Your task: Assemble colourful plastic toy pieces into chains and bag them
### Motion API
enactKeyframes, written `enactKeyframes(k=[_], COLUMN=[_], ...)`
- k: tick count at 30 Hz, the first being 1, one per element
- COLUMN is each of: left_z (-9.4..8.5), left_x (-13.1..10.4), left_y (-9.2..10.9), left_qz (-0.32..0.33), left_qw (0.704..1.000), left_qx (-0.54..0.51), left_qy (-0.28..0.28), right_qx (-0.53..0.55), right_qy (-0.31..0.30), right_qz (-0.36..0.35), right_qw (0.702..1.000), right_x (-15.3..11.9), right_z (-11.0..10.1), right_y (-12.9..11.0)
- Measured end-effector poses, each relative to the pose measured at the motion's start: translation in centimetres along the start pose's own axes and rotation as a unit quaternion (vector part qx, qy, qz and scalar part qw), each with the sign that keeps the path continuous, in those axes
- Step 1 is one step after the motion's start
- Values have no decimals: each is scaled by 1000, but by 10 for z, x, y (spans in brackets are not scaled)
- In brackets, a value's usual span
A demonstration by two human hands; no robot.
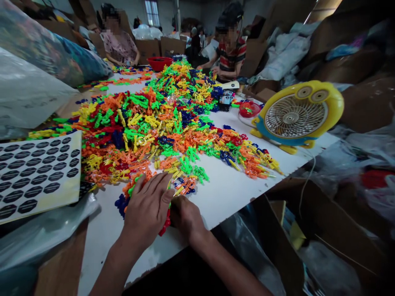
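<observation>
My left hand lies over a small bunch of coloured plastic pieces near the table's front edge, its fingers stretched out. Red pieces and dark blue pieces stick out on either side of it. Close beside it on the right, my right hand is curled closed, its fingertips partly hidden; what it grips I cannot make out. Just beyond both hands spreads a large heap of small plastic toy figures in orange, green, yellow, red and blue, some seemingly in clear wrapping.
A sheet of dark octagonal stickers lies at the left. A yellow fan stands on the white table at the right, near a red basket. Two people sit across the table. Open cardboard boxes stand at lower right.
</observation>
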State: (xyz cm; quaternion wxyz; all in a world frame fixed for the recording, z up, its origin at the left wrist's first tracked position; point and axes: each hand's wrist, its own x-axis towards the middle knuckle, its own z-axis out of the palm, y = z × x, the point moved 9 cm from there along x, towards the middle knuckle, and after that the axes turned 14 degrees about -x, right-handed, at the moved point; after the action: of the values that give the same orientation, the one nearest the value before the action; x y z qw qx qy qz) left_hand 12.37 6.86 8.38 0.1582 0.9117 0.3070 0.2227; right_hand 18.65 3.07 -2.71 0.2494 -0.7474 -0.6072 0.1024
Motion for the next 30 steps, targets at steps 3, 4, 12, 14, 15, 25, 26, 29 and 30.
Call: enactKeyframes(k=[3,4,12,14,15,25,26,29,30], left_z=[-1,-1,0,2,3,1,1,1,1], left_x=[0,1,-1,-4,-5,-3,-3,-3,-3], left_y=[-3,-3,1,7,10,13,13,13,13], left_qz=[-8,-11,-10,-1,8,51,53,54,56], left_qw=[1000,1000,1000,999,998,997,997,997,997], left_qx=[-17,-17,9,34,52,62,60,54,55], left_qy=[-2,-2,-26,-42,-44,-1,0,-1,-1], right_qx=[4,-2,4,-7,-12,25,2,-68,-82], right_qy=[-19,-23,-54,-44,-41,-48,-51,-82,-90], right_qz=[-12,-15,-9,9,21,-52,-55,-78,-83], right_qw=[1000,1000,999,999,999,997,997,991,989], right_x=[0,0,3,1,0,6,9,15,14], right_z=[-4,-4,-2,-1,0,-25,-29,-29,-28], right_y=[-1,-1,1,1,1,13,17,21,22])
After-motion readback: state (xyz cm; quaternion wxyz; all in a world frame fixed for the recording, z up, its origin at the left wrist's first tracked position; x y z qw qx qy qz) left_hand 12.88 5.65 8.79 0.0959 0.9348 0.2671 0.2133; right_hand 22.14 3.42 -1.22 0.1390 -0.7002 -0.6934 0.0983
